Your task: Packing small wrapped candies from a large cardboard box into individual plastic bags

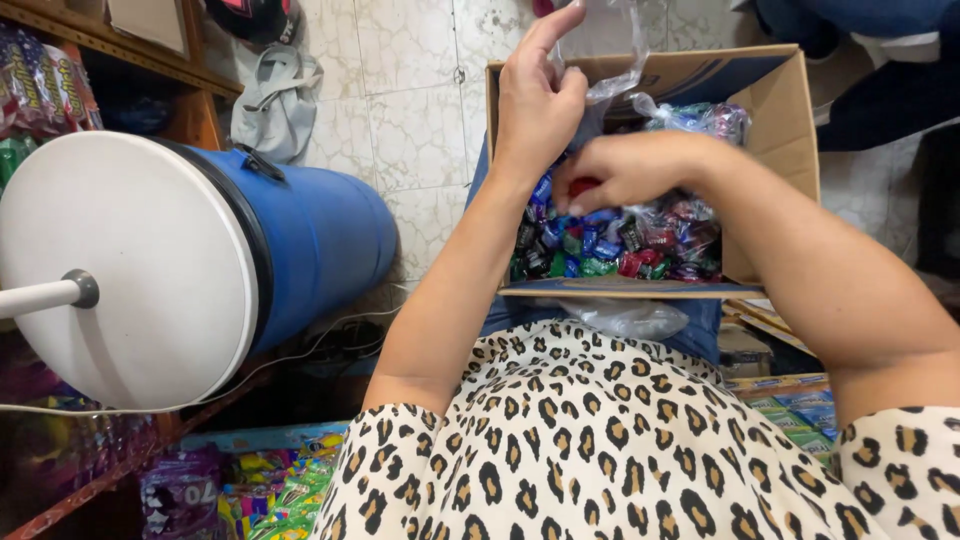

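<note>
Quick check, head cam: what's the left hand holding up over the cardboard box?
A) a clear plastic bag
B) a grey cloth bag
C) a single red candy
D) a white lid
A: the left hand pinches a clear plastic bag above the cardboard box, while the right hand reaches into the wrapped candies below.

Both bare arms reach forward from short sleeves with a leopard pattern. The left hand (537, 95) is raised, palm turned away from the camera, with the index finger pointing up and the thumb pressed against the other fingers in a pinch. The right hand (622, 172) is lower, just beside the left wrist, its back facing up and its fingers curled downward. The right forearm crosses in from the right side.
</note>
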